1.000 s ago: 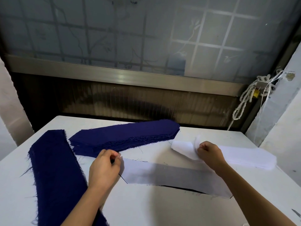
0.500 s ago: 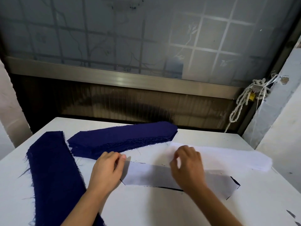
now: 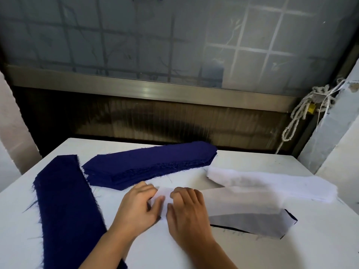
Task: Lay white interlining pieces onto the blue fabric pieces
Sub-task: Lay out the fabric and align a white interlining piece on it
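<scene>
Head view: L hand (image 3: 140,207) & R hand (image 3: 188,211) flat, fingers extended, press interlining piece (image 3: 244,204) end, mid-table (image 3: 320,247); prob. thin, limp, light, so lift by corners.

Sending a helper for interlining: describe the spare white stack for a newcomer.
On the white table, look right of the dark blue fabric stack. The thick stack of white interlining pieces lies there; unlike the single thin white piece in front, it is many-layered.
</scene>
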Tool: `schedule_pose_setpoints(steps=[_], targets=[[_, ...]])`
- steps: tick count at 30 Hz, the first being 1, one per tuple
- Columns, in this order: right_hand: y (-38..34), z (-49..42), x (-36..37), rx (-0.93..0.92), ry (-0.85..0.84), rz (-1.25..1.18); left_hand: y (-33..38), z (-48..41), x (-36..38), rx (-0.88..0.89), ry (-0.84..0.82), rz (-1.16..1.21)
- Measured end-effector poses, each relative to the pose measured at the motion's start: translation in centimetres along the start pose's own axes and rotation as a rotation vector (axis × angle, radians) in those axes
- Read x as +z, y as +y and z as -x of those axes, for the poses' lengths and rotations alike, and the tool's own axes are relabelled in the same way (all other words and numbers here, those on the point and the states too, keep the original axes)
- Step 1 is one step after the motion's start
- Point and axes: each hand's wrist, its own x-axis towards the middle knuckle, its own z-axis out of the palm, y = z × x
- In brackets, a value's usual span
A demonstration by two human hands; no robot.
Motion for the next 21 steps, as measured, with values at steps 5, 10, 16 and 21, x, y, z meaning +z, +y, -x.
schedule_pose_setpoints(steps=[5, 10, 16, 21], targets=[[0.2, -0.3, 0.0, 0.041, 0.006, -0.043, 0.5, -0.1, -0.5, 0.192, 0.157, -0.088], [1.2, -0.3, -0.7, 0.128, 0.012, -0.053, 0.3, 0.1, -0.3, 0.218, 0.304, -0.086], [4.3, 0.4, -2.0, 0.134, -0.102, 0.055, 0.1, 0.0, -1.0, 0.043, 0.388, -0.03], [9.3, 2.3, -4.5, 0.095, -0.139, 0.177, -0.2, 0.1, -1.1, -0.078, 0.355, -0.001]])
